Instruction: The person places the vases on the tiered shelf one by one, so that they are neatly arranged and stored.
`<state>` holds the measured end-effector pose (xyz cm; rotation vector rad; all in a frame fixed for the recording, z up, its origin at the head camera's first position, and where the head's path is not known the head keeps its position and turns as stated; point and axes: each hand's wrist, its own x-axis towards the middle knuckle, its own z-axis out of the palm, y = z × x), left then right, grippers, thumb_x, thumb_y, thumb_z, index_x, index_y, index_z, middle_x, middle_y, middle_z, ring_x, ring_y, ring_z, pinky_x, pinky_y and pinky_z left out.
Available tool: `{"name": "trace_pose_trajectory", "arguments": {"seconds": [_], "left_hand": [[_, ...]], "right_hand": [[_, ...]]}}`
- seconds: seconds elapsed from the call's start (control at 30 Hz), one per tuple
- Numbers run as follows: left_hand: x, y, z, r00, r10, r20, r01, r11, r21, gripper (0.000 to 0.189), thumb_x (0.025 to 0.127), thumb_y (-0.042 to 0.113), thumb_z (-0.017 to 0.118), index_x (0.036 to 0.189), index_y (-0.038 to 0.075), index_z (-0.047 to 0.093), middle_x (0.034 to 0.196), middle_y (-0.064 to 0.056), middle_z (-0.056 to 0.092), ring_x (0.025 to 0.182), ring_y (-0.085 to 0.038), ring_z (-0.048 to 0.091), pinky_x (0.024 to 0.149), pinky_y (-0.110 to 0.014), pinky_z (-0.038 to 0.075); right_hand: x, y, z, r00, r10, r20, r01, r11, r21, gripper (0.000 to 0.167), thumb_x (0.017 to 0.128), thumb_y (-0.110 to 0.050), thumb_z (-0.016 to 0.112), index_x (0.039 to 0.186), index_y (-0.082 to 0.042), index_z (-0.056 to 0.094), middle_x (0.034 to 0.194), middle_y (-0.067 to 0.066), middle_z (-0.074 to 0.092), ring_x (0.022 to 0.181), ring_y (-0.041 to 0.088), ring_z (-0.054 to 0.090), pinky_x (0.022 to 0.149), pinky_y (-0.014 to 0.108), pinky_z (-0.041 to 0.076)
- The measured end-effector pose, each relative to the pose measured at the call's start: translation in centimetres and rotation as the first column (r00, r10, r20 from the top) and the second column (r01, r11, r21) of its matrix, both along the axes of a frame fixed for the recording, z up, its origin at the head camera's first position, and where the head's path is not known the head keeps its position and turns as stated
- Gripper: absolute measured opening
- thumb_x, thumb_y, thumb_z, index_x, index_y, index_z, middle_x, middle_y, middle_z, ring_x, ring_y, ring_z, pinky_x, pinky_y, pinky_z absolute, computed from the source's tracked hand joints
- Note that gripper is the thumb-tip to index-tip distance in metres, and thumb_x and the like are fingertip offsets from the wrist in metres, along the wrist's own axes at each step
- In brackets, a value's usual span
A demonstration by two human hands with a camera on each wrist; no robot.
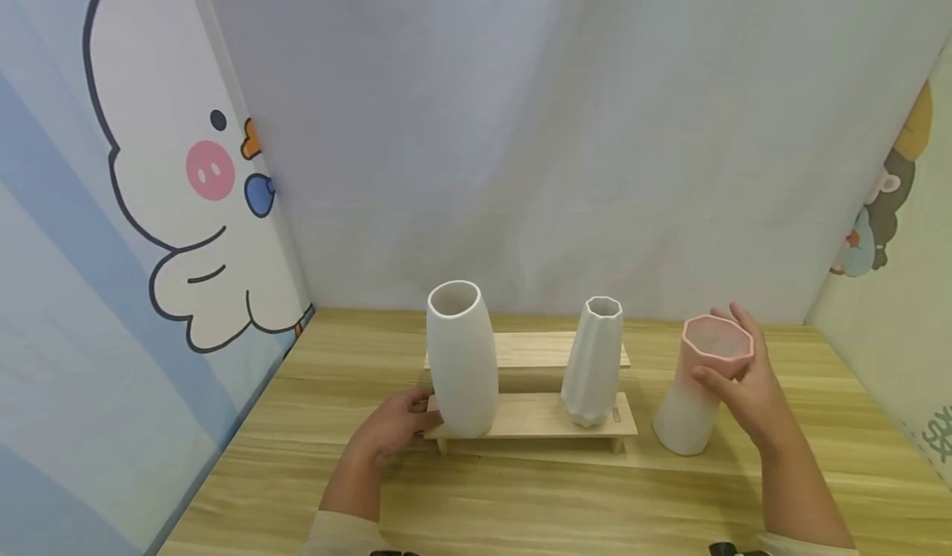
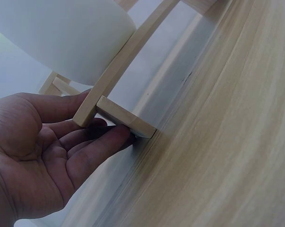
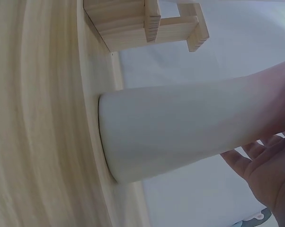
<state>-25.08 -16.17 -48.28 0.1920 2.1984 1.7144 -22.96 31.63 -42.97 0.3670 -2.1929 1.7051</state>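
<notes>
A two-step wooden stand [image 1: 531,414] bears two white vases. My left hand [image 1: 397,422] grips the left end of its lower step. In the left wrist view the thumb lies along the board [image 2: 119,66], while the fingers curl underneath beside the short leg [image 2: 126,117]. Close to that hand, a tall smooth white vase [image 1: 464,366] stands upright on the lower step. Toward the step's right end is a slimmer ribbed white vase [image 1: 592,366]. My right hand [image 1: 751,391] holds a pink-to-white vase [image 1: 687,411] around its upper part, below the angular rim. Its base is at the tabletop.
The stand's raised back step [image 1: 528,349] runs behind the vases. Beneath everything is a wood-grain table [image 1: 565,506]. A pale cloth backdrop [image 1: 521,143] closes off the rear, with printed cartoon panels [image 1: 171,126] on both sides.
</notes>
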Motion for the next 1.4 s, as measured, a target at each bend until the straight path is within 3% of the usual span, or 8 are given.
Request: {"name": "trace_pose_trajectory", "arguments": {"seconds": [0.5, 0.93, 1.2, 1.4], "left_hand": [[-0.1, 0.1, 0.0, 1.000, 0.029, 0.007, -0.029, 1.000, 0.005, 0.069, 0.090, 0.032, 0.072, 0.145, 0.002, 0.045, 0.147, -0.027, 0.044, 0.129, -0.038, 0.052, 0.089, -0.042, 0.057], [0.2, 0.2, 0.4, 1.000, 0.019, -0.010, -0.019, 1.000, 0.000, 0.065, 0.092, 0.029, 0.070, 0.145, 0.002, 0.045, 0.142, -0.025, 0.050, 0.121, -0.032, 0.058, 0.088, -0.042, 0.057], [0.0, 0.0, 0.2, 1.000, 0.017, -0.012, -0.017, 1.000, -0.009, 0.066, 0.091, 0.031, 0.071, 0.145, 0.003, 0.045, 0.142, -0.024, 0.051, 0.123, -0.032, 0.057, 0.089, -0.042, 0.057], [-0.1, 0.0, 0.1, 1.000, 0.013, -0.007, -0.013, 1.000, 0.012, 0.067, 0.091, 0.030, 0.072, 0.145, 0.002, 0.045, 0.140, -0.024, 0.052, 0.118, -0.029, 0.060, 0.087, -0.041, 0.057]], "right_hand": [[-0.4, -0.8, -0.6, 0.999, 0.033, -0.016, -0.036, 0.969, -0.244, 0.094, 0.084, 0.012, 0.067, 0.156, -0.020, 0.016, 0.144, -0.008, 0.046, 0.114, 0.005, 0.050, 0.088, 0.010, 0.048], [-0.5, -1.5, -0.6, 1.000, 0.003, -0.001, -0.003, 0.954, -0.298, 0.077, 0.084, 0.012, 0.066, 0.149, -0.012, 0.031, 0.133, -0.009, 0.058, 0.110, 0.008, 0.055, 0.085, 0.013, 0.050], [-0.6, -1.5, -0.7, 0.999, -0.043, 0.023, 0.048, 0.956, -0.289, 0.068, 0.084, 0.010, 0.068, 0.141, -0.015, 0.041, 0.121, -0.006, 0.060, 0.104, 0.007, 0.058, 0.081, 0.014, 0.052], [-0.6, -1.5, -0.9, 1.000, 0.014, -0.010, -0.017, 0.945, -0.326, 0.064, 0.085, 0.014, 0.064, 0.139, -0.013, 0.039, 0.111, -0.002, 0.068, 0.099, 0.008, 0.069, 0.080, 0.017, 0.055]]}}
